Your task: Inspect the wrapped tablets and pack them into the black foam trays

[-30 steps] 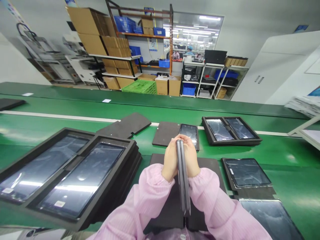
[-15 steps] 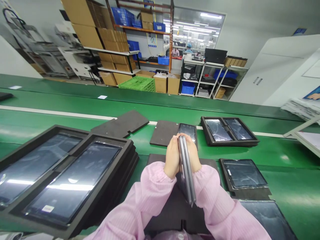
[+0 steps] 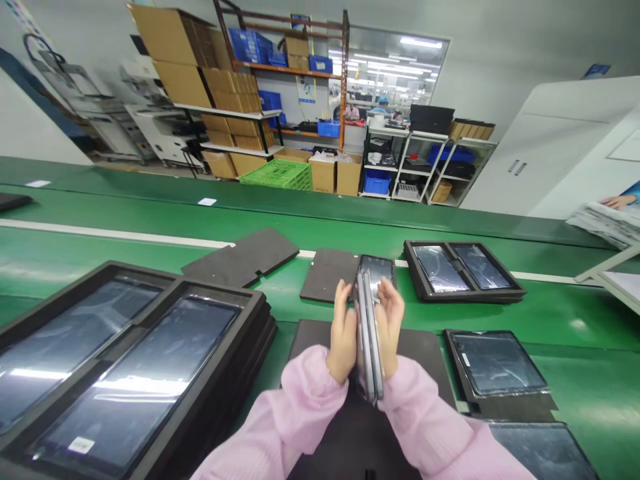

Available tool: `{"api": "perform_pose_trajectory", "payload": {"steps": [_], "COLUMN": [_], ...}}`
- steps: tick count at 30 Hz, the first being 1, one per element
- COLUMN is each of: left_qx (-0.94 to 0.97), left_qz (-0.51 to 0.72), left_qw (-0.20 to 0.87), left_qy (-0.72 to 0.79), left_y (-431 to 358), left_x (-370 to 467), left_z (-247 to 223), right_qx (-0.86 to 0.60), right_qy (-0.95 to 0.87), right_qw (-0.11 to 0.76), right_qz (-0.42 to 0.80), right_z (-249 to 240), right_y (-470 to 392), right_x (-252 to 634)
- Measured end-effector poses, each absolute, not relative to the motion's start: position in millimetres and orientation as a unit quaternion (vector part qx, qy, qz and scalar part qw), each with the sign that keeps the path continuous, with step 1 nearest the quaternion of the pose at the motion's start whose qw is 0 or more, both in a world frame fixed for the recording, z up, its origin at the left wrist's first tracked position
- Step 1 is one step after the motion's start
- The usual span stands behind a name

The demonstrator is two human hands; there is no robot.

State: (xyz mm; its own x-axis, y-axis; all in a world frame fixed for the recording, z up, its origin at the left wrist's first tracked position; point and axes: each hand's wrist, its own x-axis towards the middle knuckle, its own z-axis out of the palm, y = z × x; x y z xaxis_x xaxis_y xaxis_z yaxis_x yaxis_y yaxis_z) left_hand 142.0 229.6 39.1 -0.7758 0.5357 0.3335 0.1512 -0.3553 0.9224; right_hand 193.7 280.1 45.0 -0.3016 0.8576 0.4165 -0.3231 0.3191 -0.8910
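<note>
Two thin tablets [image 3: 369,340] stand on edge, face against face, between my palms over a dark foam sheet [image 3: 320,347]. My left hand [image 3: 344,330] presses flat along their left side. Against the right side lies my right hand [image 3: 390,320], its fingertips lifted a little off the surface. Just beyond my fingers, another tablet [image 3: 376,267] rests by a dark foam piece [image 3: 330,273]. To the right, a wrapped tablet [image 3: 497,363] lies on foam, and one more tablet [image 3: 540,447] is nearer to me.
On the left is a stack of dark foam trays [image 3: 257,320] with large screens. A smaller tray stack [image 3: 465,293] sits at the back right of the green belt [image 3: 280,303]. Loose foam sheets [image 3: 245,257] lie behind. At far right, a person's hand [image 3: 619,201] touches papers.
My fingers have opened outward from the far end of the tablets, and the pair stands more upright. The view has tilted slightly upward. Another person's hand has come in at far right.
</note>
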Motion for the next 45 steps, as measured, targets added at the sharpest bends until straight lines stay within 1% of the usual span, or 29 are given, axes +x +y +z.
{"api": "perform_pose_trajectory", "payload": {"steps": [2, 4, 6, 7, 8, 10, 12, 15, 19, 25, 32, 37, 41, 43, 45], "left_qx": [0.365, 0.413, 0.454, 0.466, 0.466, 0.428, 0.381, 0.364, 0.358, 0.364, 0.352, 0.259, 0.205, 0.176, 0.115], "left_qz": [0.745, 0.736, 0.73, 0.728, 0.727, 0.723, 0.72, 0.726, 0.752, 0.755, 0.748, 0.757, 0.753, 0.773, 0.819], "left_qw": [0.111, 0.057, 0.016, 0.021, 0.045, 0.134, 0.192, 0.21, 0.218, 0.209, 0.198, 0.299, 0.337, 0.349, 0.393], "left_qy": [0.547, 0.534, 0.51, 0.502, 0.502, 0.526, 0.547, 0.544, 0.508, 0.504, 0.527, 0.52, 0.527, 0.499, 0.402], "left_y": [223, 218, 214, 211, 208, 200, 191, 176, 160, 148, 151, 162, 163, 161, 157], "left_x": [142, 142, 146, 149, 154, 167, 182, 201, 216, 225, 223, 220, 221, 222, 223], "left_z": [6, -7, 7, 21, 39, 74, 99, 113, 114, 116, 123, 126, 117, 108, 94], "right_qx": [-0.13, -0.086, -0.066, -0.061, -0.064, -0.096, -0.14, -0.169, -0.157, -0.129, -0.177, -0.259, -0.292, -0.294, -0.247], "right_qy": [-0.687, -0.717, -0.717, -0.712, -0.704, -0.684, -0.662, -0.64, -0.628, -0.61, -0.637, -0.578, -0.559, -0.573, -0.607], "right_qw": [0.536, 0.549, 0.56, 0.555, 0.542, 0.502, 0.471, 0.472, 0.483, 0.489, 0.475, 0.437, 0.418, 0.439, 0.482], "right_qz": [0.473, 0.421, 0.409, 0.426, 0.454, 0.521, 0.566, 0.582, 0.589, 0.61, 0.581, 0.638, 0.654, 0.627, 0.581], "right_z": [20, 10, 21, 33, 46, 74, 93, 105, 110, 114, 125, 125, 108, 95, 80], "right_y": [276, 273, 269, 267, 264, 255, 244, 228, 208, 196, 198, 203, 202, 198, 193], "right_x": [203, 210, 215, 217, 221, 229, 240, 257, 273, 281, 280, 269, 267, 272, 280]}}
